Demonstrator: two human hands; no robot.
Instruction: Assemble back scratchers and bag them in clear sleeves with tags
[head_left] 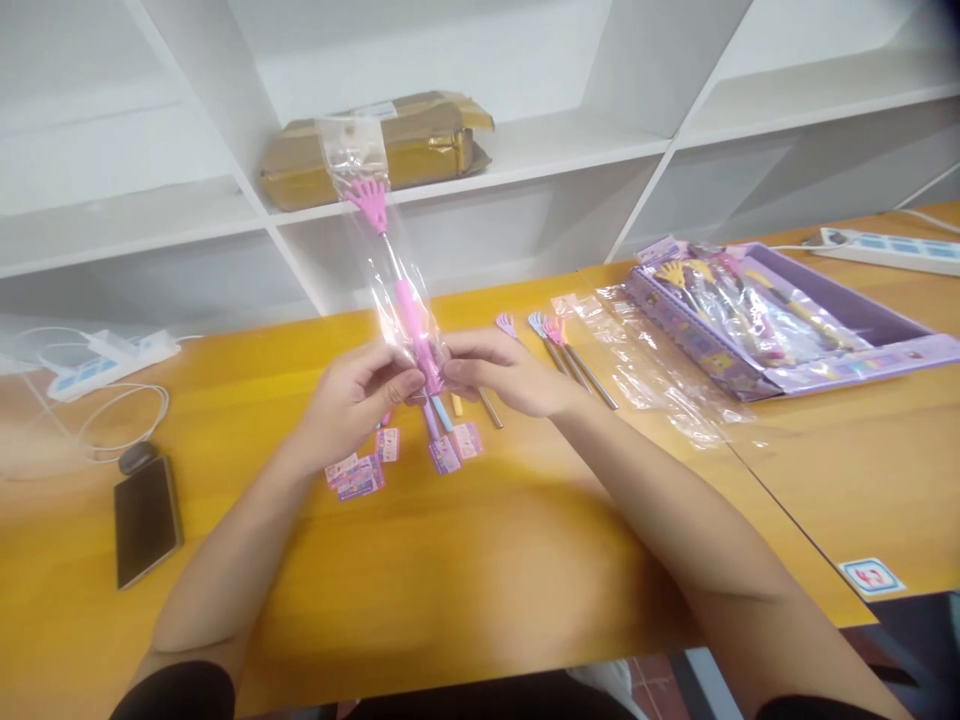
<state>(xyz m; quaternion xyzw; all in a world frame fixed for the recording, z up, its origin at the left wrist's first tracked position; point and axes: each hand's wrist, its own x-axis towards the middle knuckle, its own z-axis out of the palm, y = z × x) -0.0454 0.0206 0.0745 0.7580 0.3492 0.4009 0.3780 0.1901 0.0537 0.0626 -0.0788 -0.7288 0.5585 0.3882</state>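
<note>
A pink back scratcher [409,300] with a hand-shaped head stands upright inside a clear plastic bag [356,150], raised above the table. My left hand [360,395] pinches the lower end of the bagged scratcher from the left. My right hand [502,370] pinches the same end from the right. Behind and below the hands lie coloured handles, among them a blue handle [442,412], partly hidden. Several small printed cards [360,477] lie below them. To the right rest several scratcher rods with hand-shaped heads, one with a pink head [555,330].
A purple display box [817,382] holds bagged scratchers at the right, with clear empty bags [660,370] beside it. At the left lie a phone [146,525] and a power strip [112,362]. A brown package [427,150] sits on the white shelf [555,160].
</note>
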